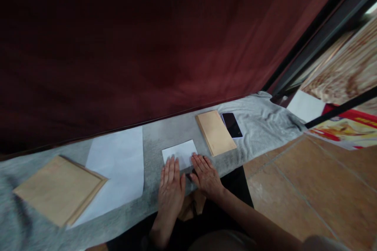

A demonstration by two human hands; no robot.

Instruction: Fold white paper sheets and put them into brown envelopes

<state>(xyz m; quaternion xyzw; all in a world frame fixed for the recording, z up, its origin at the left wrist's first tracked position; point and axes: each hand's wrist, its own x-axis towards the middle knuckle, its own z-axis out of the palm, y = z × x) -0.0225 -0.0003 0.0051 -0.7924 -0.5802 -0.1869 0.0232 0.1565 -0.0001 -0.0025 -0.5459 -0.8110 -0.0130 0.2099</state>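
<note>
A small white folded sheet of paper (pixel 182 152) lies flat on the grey cloth in front of me. My left hand (pixel 171 184) rests palm down with its fingertips on the sheet's near left edge. On the near right corner lies my right hand (pixel 205 173), palm down, fingers stretched out. Neither hand grips anything. Just right of the sheet is a stack of brown envelopes (pixel 217 132), with a dark-screened phone (pixel 232 125) beside it.
Grey cloth (pixel 259 125) covers the narrow bench. To the left, a large white sheet (pixel 123 164) lies partly under another stack of brown envelopes (pixel 59 190). A dark red curtain (pixel 147 66) hangs behind the bench. Tiled floor (pixel 294 188) and a colourful printed sheet (pixel 344 127) are at right.
</note>
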